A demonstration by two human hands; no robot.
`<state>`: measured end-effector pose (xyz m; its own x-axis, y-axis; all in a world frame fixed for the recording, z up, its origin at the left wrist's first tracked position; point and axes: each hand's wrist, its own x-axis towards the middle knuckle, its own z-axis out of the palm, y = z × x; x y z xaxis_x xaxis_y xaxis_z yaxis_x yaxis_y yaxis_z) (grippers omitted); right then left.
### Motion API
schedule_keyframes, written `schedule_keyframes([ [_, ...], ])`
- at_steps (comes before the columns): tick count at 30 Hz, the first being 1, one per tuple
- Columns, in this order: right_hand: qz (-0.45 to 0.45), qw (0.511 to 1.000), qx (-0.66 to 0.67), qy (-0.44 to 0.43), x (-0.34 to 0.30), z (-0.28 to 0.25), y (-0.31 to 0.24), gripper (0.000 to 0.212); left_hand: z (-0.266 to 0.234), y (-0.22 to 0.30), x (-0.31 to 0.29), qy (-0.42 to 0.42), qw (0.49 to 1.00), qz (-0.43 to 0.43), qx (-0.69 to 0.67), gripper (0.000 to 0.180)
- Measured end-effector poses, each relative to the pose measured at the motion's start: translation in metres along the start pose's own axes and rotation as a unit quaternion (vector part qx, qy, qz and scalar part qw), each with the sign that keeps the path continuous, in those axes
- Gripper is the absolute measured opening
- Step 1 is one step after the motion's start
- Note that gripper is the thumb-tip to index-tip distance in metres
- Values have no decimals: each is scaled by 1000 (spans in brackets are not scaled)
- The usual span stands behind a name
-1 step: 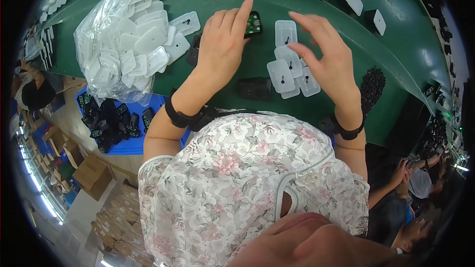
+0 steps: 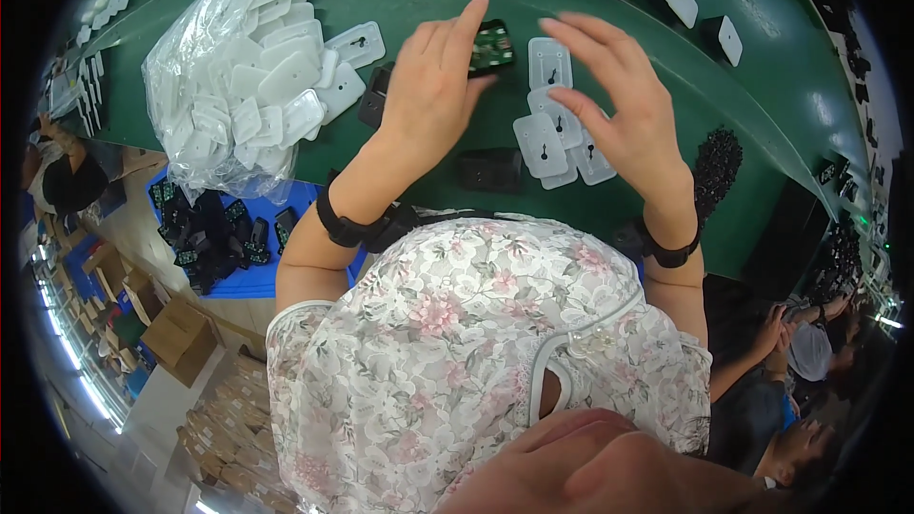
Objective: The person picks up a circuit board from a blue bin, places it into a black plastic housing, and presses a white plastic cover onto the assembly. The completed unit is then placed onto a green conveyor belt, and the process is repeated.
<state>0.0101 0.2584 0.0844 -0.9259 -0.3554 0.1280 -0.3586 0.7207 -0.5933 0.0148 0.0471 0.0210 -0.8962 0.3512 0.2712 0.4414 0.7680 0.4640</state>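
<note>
My left hand (image 2: 428, 81) reaches over the bench. A small green circuit board in a black housing (image 2: 492, 48) sticks out between its stretched forefinger and its thumb, and the palm hides the rest. Just to the right, my right hand (image 2: 624, 95) is open, with thumb and fingers apart and nothing between them. Beneath and beside its fingertips lie several white plastic plates with a keyhole slot (image 2: 541, 148), partly overlapping. A black housing (image 2: 490, 170) rests on the bench nearer me, and another black part (image 2: 374, 98) shows beside my left wrist.
A clear bag of white plates (image 2: 238, 86) lies spilled at the left. Black screws (image 2: 719, 162) are heaped at the right. Finished-looking white-topped units (image 2: 674, 0) stand along the far side. Below the bench's left edge, a blue bin (image 2: 252, 281) holds black parts with circuit boards.
The circuit board in my left hand has shifted slightly right and more of it shows, as the left thumb moved outward. My right hand's fingers have come a little left, toward it.
</note>
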Motion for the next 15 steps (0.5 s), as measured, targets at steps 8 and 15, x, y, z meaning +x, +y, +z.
schedule_keyframes([
  [8, -191, 981, -9, 45, -3, -5, 26, 49, 6, 20, 34, -122, 751, -128, -636, 56],
  [15, 273, 943, 120, 146, -32, -6, 65, 41, 34, 11, 35, -61, 976, 197, -76, 67],
])
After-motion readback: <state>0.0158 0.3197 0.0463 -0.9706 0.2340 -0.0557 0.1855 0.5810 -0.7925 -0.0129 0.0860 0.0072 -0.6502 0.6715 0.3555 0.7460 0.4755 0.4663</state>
